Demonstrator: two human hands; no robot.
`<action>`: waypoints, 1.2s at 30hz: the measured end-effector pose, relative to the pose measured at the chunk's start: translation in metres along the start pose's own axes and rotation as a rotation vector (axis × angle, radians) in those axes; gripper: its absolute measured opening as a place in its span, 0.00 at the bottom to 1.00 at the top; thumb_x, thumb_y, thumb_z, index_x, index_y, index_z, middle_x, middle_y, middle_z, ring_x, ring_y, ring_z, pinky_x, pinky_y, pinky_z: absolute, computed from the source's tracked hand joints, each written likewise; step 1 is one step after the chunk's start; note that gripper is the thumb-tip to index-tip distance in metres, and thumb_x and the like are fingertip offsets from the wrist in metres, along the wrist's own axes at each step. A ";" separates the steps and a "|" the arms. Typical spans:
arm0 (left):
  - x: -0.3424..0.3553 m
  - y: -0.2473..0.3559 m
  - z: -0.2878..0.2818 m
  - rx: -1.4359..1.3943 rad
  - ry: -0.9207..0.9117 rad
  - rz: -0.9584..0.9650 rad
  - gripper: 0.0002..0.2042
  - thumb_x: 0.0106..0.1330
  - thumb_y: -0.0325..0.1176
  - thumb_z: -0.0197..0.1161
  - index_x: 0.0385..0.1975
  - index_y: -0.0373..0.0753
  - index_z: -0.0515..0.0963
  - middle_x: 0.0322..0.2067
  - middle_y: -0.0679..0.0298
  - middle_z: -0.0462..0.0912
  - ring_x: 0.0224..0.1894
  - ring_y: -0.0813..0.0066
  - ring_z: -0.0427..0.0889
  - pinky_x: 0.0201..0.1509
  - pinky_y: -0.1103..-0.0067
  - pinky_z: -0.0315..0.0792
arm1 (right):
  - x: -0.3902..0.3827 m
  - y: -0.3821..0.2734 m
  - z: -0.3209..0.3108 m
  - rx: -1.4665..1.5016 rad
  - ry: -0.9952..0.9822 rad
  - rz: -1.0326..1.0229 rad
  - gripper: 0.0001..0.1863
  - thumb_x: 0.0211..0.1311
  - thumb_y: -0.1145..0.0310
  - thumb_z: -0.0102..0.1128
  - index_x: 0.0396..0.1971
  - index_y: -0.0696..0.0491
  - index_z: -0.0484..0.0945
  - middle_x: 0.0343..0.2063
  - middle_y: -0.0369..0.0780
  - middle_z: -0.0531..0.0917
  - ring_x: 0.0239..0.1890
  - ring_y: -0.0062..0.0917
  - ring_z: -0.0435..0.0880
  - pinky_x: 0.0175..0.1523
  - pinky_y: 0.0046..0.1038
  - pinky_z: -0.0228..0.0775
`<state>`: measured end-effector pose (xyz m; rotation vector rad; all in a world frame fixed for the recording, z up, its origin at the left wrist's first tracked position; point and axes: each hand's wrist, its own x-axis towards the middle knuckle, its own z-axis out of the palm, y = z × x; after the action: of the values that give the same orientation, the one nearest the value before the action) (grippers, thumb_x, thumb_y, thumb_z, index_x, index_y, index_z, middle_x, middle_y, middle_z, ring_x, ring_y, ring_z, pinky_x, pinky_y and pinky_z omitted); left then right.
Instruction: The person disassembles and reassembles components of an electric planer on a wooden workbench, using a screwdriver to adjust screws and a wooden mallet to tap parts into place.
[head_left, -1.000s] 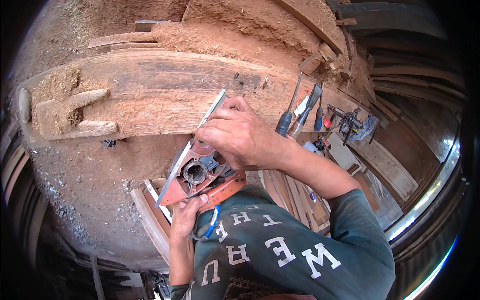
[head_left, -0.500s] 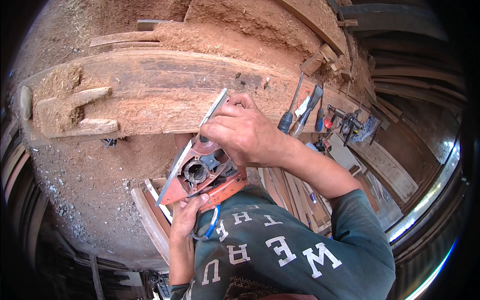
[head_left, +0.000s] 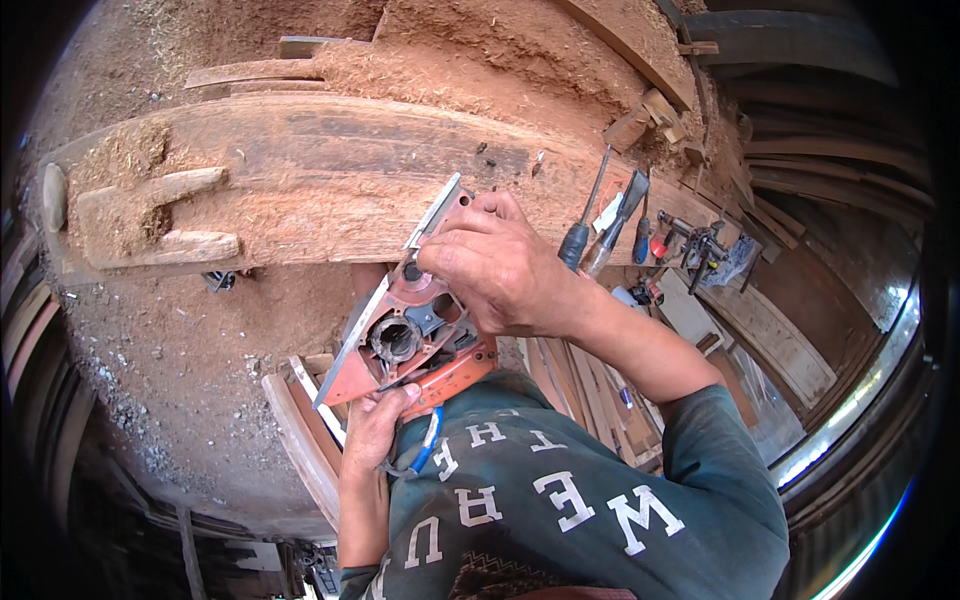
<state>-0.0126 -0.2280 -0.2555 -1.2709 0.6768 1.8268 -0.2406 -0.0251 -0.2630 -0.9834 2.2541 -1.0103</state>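
Note:
An orange-red electric planer point(head_left: 440, 385) is held up in front of my body, on its side. Its side cover is off, baring a round dark opening and inner parts, and its metal sole runs slantwise along the left side. My left hand point(head_left: 374, 425) grips the lower end, thumb on the orange handle, beside a blue-wrapped cord point(head_left: 427, 442). Across the upper end lies my right hand point(head_left: 500, 265), its fingers bent and closed on the planer near the front sole plate. Whether a small part sits between those fingertips is hidden.
Beyond the planer stretches a thick wooden bench point(head_left: 330, 190) strewn with sawdust. On its right stand out a screwdriver point(head_left: 575, 240), a chisel point(head_left: 625, 205), another blue-handled tool point(head_left: 642, 240) and a dark metal part point(head_left: 705, 245). Planks point(head_left: 590, 390) lie right of my body.
My right hand has shifted slightly to the right and down along the planer's front end, uncovering a bit more of it. The left hand keeps its hold.

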 end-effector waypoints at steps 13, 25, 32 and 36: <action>0.002 0.003 0.002 0.033 0.017 0.042 0.18 0.70 0.29 0.63 0.56 0.25 0.79 0.43 0.51 0.89 0.40 0.64 0.92 0.46 0.74 0.88 | -0.001 0.008 0.012 0.233 -0.084 -0.020 0.24 0.52 0.81 0.67 0.52 0.55 0.82 0.41 0.42 0.88 0.48 0.37 0.88 0.69 0.48 0.69; 0.000 0.006 0.007 0.003 0.011 0.062 0.18 0.70 0.29 0.63 0.57 0.26 0.79 0.43 0.51 0.89 0.40 0.62 0.92 0.46 0.73 0.88 | 0.008 0.001 0.009 0.210 -0.089 -0.018 0.15 0.58 0.79 0.64 0.46 0.56 0.80 0.32 0.42 0.85 0.43 0.38 0.89 0.74 0.53 0.65; 0.001 0.000 0.002 -0.001 0.015 0.035 0.19 0.69 0.29 0.64 0.57 0.25 0.78 0.43 0.50 0.89 0.40 0.60 0.92 0.47 0.71 0.88 | 0.021 0.006 -0.006 0.241 -0.206 -0.024 0.16 0.58 0.81 0.62 0.48 0.55 0.79 0.31 0.43 0.85 0.42 0.40 0.89 0.75 0.52 0.66; 0.002 0.000 -0.001 0.013 0.019 0.040 0.20 0.69 0.30 0.65 0.57 0.25 0.79 0.43 0.50 0.89 0.40 0.60 0.92 0.48 0.70 0.88 | 0.022 0.008 -0.006 0.217 -0.280 -0.033 0.21 0.58 0.77 0.66 0.53 0.56 0.79 0.40 0.43 0.88 0.49 0.39 0.88 0.75 0.53 0.66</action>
<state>-0.0124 -0.2277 -0.2575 -1.2754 0.7281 1.8418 -0.2619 -0.0358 -0.2682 -1.0015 1.8648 -1.0346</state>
